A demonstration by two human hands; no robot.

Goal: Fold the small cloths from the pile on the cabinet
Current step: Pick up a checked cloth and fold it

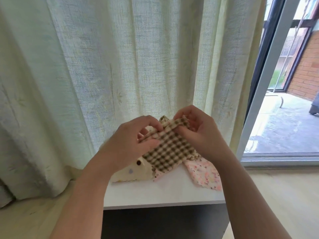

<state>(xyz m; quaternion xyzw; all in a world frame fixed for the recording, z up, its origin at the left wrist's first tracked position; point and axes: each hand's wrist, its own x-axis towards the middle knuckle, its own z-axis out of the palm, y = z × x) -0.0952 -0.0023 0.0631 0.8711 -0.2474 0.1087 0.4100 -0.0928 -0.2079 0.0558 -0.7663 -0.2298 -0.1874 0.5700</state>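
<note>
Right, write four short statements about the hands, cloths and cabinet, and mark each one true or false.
1. The left hand and the right hand both pinch the brown-and-cream checked cloth. True.
2. The pink speckled cloth lies on the floor. False: it lies on the white cabinet top.
3. A cream dotted cloth lies on the cabinet top, left of the pink one. True.
4. The checked cloth lies flat and untouched. False: the hands hold it up by its upper edge.

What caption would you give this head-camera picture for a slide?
Left hand and right hand pinch the top edge of a checked cloth over the pile on a white cabinet.
</note>
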